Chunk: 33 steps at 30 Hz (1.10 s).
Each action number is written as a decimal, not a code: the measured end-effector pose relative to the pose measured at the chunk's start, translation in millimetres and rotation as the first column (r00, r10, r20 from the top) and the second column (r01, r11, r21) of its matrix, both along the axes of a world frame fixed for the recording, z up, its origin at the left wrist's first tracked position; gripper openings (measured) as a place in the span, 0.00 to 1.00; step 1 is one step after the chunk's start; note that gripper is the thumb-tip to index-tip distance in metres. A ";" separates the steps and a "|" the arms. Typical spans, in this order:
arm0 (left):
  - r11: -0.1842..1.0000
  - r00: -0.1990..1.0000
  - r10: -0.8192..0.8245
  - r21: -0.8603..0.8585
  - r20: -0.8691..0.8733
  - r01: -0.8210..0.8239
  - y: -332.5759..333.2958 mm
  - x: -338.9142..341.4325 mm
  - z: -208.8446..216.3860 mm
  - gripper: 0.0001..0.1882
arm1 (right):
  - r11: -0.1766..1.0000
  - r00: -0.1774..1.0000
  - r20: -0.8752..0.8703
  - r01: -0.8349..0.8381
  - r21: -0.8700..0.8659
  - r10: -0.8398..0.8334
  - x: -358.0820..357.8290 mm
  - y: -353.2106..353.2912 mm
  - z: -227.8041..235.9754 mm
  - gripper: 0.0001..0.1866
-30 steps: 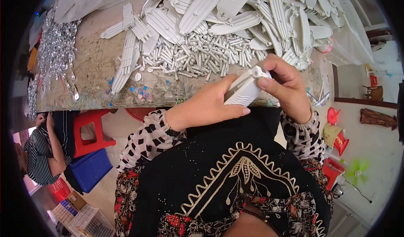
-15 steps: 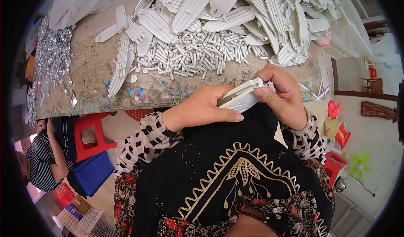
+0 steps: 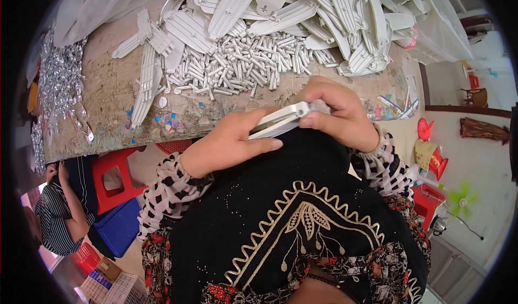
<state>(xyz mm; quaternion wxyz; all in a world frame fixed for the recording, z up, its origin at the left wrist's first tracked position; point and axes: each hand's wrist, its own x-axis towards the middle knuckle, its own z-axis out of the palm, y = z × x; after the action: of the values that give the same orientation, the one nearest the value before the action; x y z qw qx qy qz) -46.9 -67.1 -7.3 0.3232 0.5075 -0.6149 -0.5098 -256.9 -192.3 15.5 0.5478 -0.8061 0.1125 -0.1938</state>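
Note:
My left hand [image 3: 224, 142] is closed round one end of a long white plastic piece [image 3: 287, 121], its thumb along the near side. The piece looks like two shells laid together, with a gap along the edge and a small round hole near the right end. My right hand [image 3: 345, 112] pinches that right end between thumb and fingers. A small shiny greyish bit [image 3: 322, 106] shows between those fingers; I cannot make out what it is. Both hands are in front of the table edge, above my black apron [image 3: 270, 196].
Many short white-grey pins [image 3: 237, 64] lie heaped on the worn table [image 3: 102, 110]. Behind them are piled white plastic shells [image 3: 232, 12]. Silver tinsel strands [image 3: 62, 72] hang at the left. A red stool [image 3: 100, 174] and a seated person [image 3: 56, 212] are at the lower left.
Both hands and the white piece have shifted left in the picture, and the piece now shows more edge-on. The table and pile have also shifted slightly left.

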 end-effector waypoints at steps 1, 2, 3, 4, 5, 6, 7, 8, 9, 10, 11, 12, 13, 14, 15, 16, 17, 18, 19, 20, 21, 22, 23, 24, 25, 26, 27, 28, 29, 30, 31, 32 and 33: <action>0.999 0.998 0.036 0.031 0.044 -0.038 5.4 3.3 -0.2 0.26 | 1.000 1.000 0.003 0.001 0.000 -0.001 4.2 -0.5 -5.1 0.09; 0.995 0.994 0.071 0.059 0.087 -0.076 11.3 8.0 -2.3 0.26 | 0.976 0.998 0.012 0.054 0.213 -0.057 9.7 -3.5 -15.9 0.09; 0.987 0.978 0.143 0.055 0.154 -0.153 17.7 13.2 -11.8 0.25 | 0.904 0.993 0.006 0.107 0.415 -0.120 11.6 -8.1 -26.9 0.09; 0.988 0.979 0.136 0.053 0.153 -0.146 22.1 19.0 -17.8 0.25 | 0.904 0.992 0.006 0.114 0.413 -0.128 11.5 -17.0 -42.0 0.09; 0.969 0.960 0.209 0.091 0.187 -0.229 25.6 23.8 -23.3 0.24 | 0.930 0.943 -0.135 0.324 0.174 -0.303 10.9 -29.1 -61.1 0.10; 0.940 0.933 0.282 0.130 0.225 -0.316 29.3 25.9 -24.7 0.23 | 0.873 0.844 -0.225 0.478 -0.093 -0.486 12.1 -35.7 -70.7 0.11; 0.935 0.928 0.286 0.141 0.236 -0.324 31.6 27.1 -19.5 0.21 | 0.874 0.844 -0.228 0.478 -0.089 -0.485 13.2 -38.2 -75.2 0.11; 0.934 0.928 0.288 0.145 0.237 -0.326 35.6 28.0 -21.7 0.21 | 0.854 0.845 -0.190 0.445 -0.269 -0.500 17.1 -38.2 -77.2 0.12; 0.939 0.909 0.289 0.098 0.299 -0.331 39.9 28.8 -26.1 0.20 | 0.802 0.848 -0.150 0.403 -0.441 -0.508 21.0 -36.8 -79.0 0.13; 0.942 0.886 0.292 0.050 0.359 -0.331 42.9 28.8 -29.8 0.19 | 0.804 0.848 -0.153 0.401 -0.439 -0.507 25.0 -34.3 -80.7 0.13; 0.942 0.886 0.292 0.052 0.360 -0.332 43.3 27.6 -30.7 0.19 | 0.764 0.865 -0.084 0.385 -0.518 -0.494 30.5 -32.2 -81.7 0.13; 0.945 0.870 0.285 0.034 0.402 -0.325 42.8 25.2 -31.2 0.19 | 0.714 0.880 -0.017 0.373 -0.592 -0.474 36.1 -30.1 -82.9 0.14; 0.949 0.853 0.277 0.015 0.442 -0.316 42.2 22.8 -32.0 0.19 | 0.669 0.872 0.005 0.378 -0.640 -0.489 41.8 -28.2 -85.6 0.14; 0.947 0.852 0.280 0.017 0.442 -0.320 42.1 21.4 -34.8 0.19 | 0.672 0.874 0.003 0.375 -0.639 -0.485 46.2 -27.7 -88.8 0.14; 0.951 0.832 0.269 0.003 0.486 -0.310 40.9 20.2 -37.9 0.19 | 0.630 0.859 -0.020 0.360 -0.688 -0.512 49.8 -27.8 -91.6 0.13; 0.954 0.809 0.258 -0.010 0.529 -0.298 39.5 19.0 -39.7 0.18 | 0.586 0.841 -0.041 0.341 -0.735 -0.540 51.7 -28.0 -93.9 0.13; 0.953 0.808 0.260 -0.008 0.528 -0.302 37.9 17.3 -40.1 0.18 | 0.589 0.843 -0.043 0.338 -0.735 -0.537 52.4 -28.2 -95.5 0.13; 0.956 0.788 0.220 0.035 0.575 -0.292 36.2 15.4 -40.1 0.18 | 0.600 0.837 -0.040 0.357 -0.716 -0.546 52.8 -28.4 -96.9 0.13; 0.956 0.766 0.177 0.079 0.618 -0.284 35.0 13.8 -40.4 0.17 | 0.611 0.831 -0.038 0.376 -0.697 -0.555 53.4 -28.6 -98.0 0.12; 0.955 0.768 0.175 0.082 0.616 -0.284 34.2 12.0 -41.1 0.17 | 0.612 0.831 -0.042 0.374 -0.697 -0.555 53.1 -28.4 -98.3 0.12; 0.958 0.747 0.174 0.065 0.642 -0.278 33.8 10.4 -41.7 0.17 | 0.636 0.812 -0.071 0.395 -0.663 -0.579 53.0 -28.3 -98.4 0.12; 0.961 0.724 0.173 0.048 0.667 -0.273 33.3 8.9 -42.3 0.16 | 0.657 0.793 -0.102 0.417 -0.628 -0.601 53.0 -28.3 -98.8 0.12; 0.962 0.725 0.169 0.049 0.667 -0.270 31.9 7.7 -40.8 0.16 | 0.657 0.791 -0.103 0.419 -0.627 -0.603 53.0 -29.3 -100.7 0.12; 0.960 0.725 0.159 0.066 0.670 -0.271 30.4 6.8 -38.2 0.16 | 0.656 0.789 -0.081 0.443 -0.611 -0.609 53.2 -30.8 -104.2 0.11; 0.959 0.724 0.148 0.083 0.674 -0.273 29.3 6.1 -36.5 0.16 | 0.655 0.787 -0.059 0.467 -0.594 -0.614 52.6 -31.3 -105.9 0.11; 0.957 0.723 0.149 0.084 0.674 -0.276 29.7 6.9 -37.5 0.16 | 0.658 0.789 -0.059 0.465 -0.593 -0.611 52.7 -31.0 -105.2 0.11; 0.958 0.730 0.168 0.064 0.663 -0.279 30.3 7.9 -38.6 0.16 | 0.651 0.787 -0.070 0.453 -0.609 -0.613 52.0 -30.7 -102.6 0.11; 0.958 0.736 0.187 0.044 0.651 -0.282 31.0 8.7 -39.4 0.15 | 0.645 0.784 -0.081 0.440 -0.625 -0.615 52.1 -30.2 -100.3 0.11; 0.959 0.737 0.185 0.046 0.650 -0.281 31.2 7.4 -38.9 0.15 | 0.645 0.784 -0.083 0.440 -0.624 -0.615 51.6 -28.9 -97.7 0.11; 0.961 0.726 0.194 0.018 0.660 -0.274 31.2 5.7 -38.2 0.16 | 0.593 0.781 -0.079 0.401 -0.698 -0.620 51.8 -27.5 -95.2 0.12; 0.964 0.715 0.205 -0.009 0.669 -0.267 31.2 4.0 -37.7 0.16 | 0.535 0.778 -0.073 0.358 -0.765 -0.624 51.9 -26.2 -94.1 0.12; 0.964 0.715 0.205 -0.010 0.669 -0.267 32.0 2.3 -38.0 0.16 | 0.535 0.778 -0.073 0.358 -0.765 -0.625 52.8 -26.1 -94.1 0.12; 0.967 0.692 0.203 -0.032 0.692 -0.252 33.5 0.2 -38.9 0.16 | 0.525 0.776 -0.078 0.345 -0.778 -0.626 53.8 -26.7 -94.5 0.12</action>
<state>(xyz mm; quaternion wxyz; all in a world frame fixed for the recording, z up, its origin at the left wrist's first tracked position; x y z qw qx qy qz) -46.7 -33.7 -46.2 0.1148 0.7430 -0.6060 -0.2599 -203.1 -219.0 -78.9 0.0741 -0.9086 0.3454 -0.2230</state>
